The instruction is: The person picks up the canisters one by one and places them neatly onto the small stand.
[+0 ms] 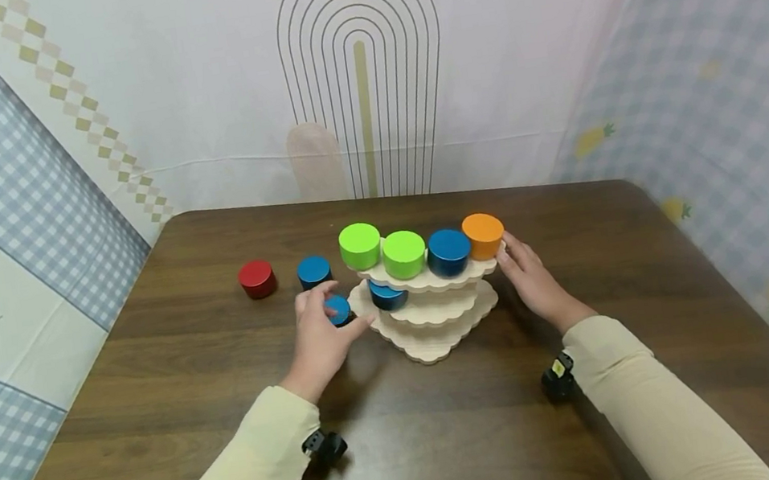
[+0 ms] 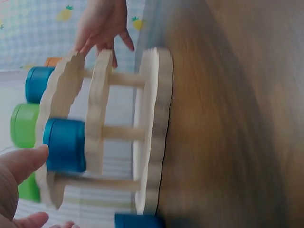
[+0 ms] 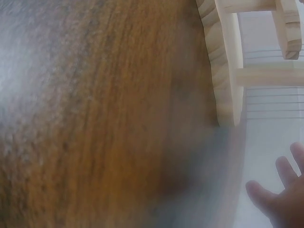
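Observation:
A three-tier wooden stand (image 1: 434,343) with scalloped edges stands on the table. Its top tier carries two green cylinders (image 1: 359,246), (image 1: 404,254), a blue cylinder (image 1: 449,252) and an orange cylinder (image 1: 483,235). Another blue cylinder (image 2: 65,145) sits on the tier below, at the left. My left hand (image 1: 320,336) hovers left of the stand, thumb and fingers spread around and above a blue cylinder (image 1: 338,309) on the table, gripping nothing visible. My right hand (image 1: 534,279) rests its extended fingers against the top tier's right end, beside the orange cylinder.
Left of the stand, a second loose blue cylinder (image 1: 314,271) and a red cylinder (image 1: 258,279) lie on the brown wooden table (image 1: 455,441). Patterned cloth (image 1: 210,76) hangs behind the table and along both sides.

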Demonstrator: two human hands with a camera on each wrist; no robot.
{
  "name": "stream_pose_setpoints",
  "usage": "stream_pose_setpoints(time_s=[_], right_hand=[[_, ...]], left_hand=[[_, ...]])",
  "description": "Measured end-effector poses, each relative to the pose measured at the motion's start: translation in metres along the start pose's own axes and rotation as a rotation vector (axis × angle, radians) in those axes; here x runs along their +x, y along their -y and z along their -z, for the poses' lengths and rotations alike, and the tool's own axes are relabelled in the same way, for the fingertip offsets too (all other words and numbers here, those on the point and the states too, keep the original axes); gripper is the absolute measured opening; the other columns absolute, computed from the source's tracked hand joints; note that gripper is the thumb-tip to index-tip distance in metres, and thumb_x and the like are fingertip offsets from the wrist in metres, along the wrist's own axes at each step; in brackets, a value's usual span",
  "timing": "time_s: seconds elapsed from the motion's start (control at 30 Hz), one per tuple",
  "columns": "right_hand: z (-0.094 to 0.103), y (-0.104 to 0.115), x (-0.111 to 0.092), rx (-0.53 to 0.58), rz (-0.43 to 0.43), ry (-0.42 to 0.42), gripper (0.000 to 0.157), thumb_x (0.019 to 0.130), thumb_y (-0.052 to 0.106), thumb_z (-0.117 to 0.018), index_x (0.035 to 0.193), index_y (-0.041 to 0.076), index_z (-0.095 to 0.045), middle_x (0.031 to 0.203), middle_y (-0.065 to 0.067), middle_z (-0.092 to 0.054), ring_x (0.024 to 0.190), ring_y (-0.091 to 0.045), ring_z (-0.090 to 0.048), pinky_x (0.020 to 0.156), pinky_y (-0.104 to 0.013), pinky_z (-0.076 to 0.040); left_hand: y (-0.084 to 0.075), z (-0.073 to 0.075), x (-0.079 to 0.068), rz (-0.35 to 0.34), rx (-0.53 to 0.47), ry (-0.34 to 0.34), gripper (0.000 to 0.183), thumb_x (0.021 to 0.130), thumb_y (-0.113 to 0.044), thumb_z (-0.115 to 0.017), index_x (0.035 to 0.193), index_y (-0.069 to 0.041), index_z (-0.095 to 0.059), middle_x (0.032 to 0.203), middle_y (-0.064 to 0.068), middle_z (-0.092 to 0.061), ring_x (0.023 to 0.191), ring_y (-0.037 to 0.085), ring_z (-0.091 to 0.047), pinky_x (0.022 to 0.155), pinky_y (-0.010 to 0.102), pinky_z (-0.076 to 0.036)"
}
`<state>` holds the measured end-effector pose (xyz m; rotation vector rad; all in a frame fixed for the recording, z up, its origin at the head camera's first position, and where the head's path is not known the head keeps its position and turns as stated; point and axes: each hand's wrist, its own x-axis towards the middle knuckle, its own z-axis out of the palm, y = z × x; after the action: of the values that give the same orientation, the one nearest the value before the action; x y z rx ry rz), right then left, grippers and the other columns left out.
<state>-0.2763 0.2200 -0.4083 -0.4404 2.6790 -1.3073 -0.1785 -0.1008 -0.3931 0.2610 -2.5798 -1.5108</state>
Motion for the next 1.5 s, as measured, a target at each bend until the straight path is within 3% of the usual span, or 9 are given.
stream_pose_setpoints(time_s=[0.2,0.33,0.6,0.87,1.03,1.5], right_hand=[[-0.001,0.002,0.000,-0.002,0.010,0.001,0.066,0.103,0.049,-0.025,0.156,0.014,-0.007,0.156,-0.025,-0.010,0.141,-0.045,-0.012,0.106,-0.071,-0.013],[0.000,0.003,0.000,-0.003,0.015,0.006,0.066,0.104,0.048,-0.025,0.156,0.013,-0.007,0.156,-0.025,-0.010,0.141,-0.045,-0.011,0.106,-0.071,-0.012],[0.002,0.001,0.000,-0.018,-0.001,0.018,0.066,0.103,0.050,-0.024,0.156,0.015,-0.005,0.157,-0.024,-0.008,0.141,-0.045,-0.010,0.105,-0.073,-0.012],[0.002,0.000,0.000,-0.014,0.000,0.020,0.067,0.103,0.050,-0.025,0.156,0.015,-0.006,0.157,-0.024,-0.008,0.142,-0.045,-0.008,0.105,-0.073,-0.011],[0.002,0.001,0.000,-0.019,-0.006,0.029,0.067,0.103,0.050,-0.024,0.156,0.016,-0.005,0.157,-0.023,-0.007,0.142,-0.045,-0.007,0.104,-0.074,-0.011],[0.000,0.000,0.000,-0.021,0.016,0.011,0.066,0.103,0.051,-0.023,0.156,0.015,-0.007,0.157,-0.024,-0.011,0.140,-0.045,-0.011,0.104,-0.074,-0.013]], left_hand=[[0.004,0.032,0.006,-0.082,0.063,-0.063,0.074,0.080,-0.020,-0.080,0.140,-0.003,-0.041,0.130,0.019,-0.034,0.112,0.031,-0.048,0.090,0.043,-0.047],[0.012,0.050,0.015,-0.146,0.156,-0.114,0.075,0.082,-0.023,-0.078,0.142,-0.002,-0.038,0.131,0.019,-0.032,0.113,0.032,-0.046,0.092,0.045,-0.046],[0.033,0.072,0.033,-0.209,0.306,-0.160,0.070,0.085,-0.026,-0.074,0.140,0.001,-0.039,0.133,0.024,-0.030,0.119,0.039,-0.038,0.100,0.053,-0.041],[0.046,0.085,0.048,-0.185,0.431,-0.182,0.069,0.086,-0.027,-0.072,0.139,0.001,-0.039,0.136,0.026,-0.032,0.122,0.042,-0.035,0.094,0.058,-0.044],[0.055,0.090,0.059,-0.135,0.485,-0.188,0.068,0.086,-0.028,-0.070,0.140,-0.001,-0.039,0.138,0.025,-0.033,0.123,0.043,-0.035,0.095,0.059,-0.043],[0.078,0.097,0.079,-0.021,0.443,-0.128,0.082,0.084,-0.036,-0.072,0.146,-0.001,-0.031,0.141,0.030,-0.029,0.127,0.047,-0.030,0.096,0.064,-0.039]])
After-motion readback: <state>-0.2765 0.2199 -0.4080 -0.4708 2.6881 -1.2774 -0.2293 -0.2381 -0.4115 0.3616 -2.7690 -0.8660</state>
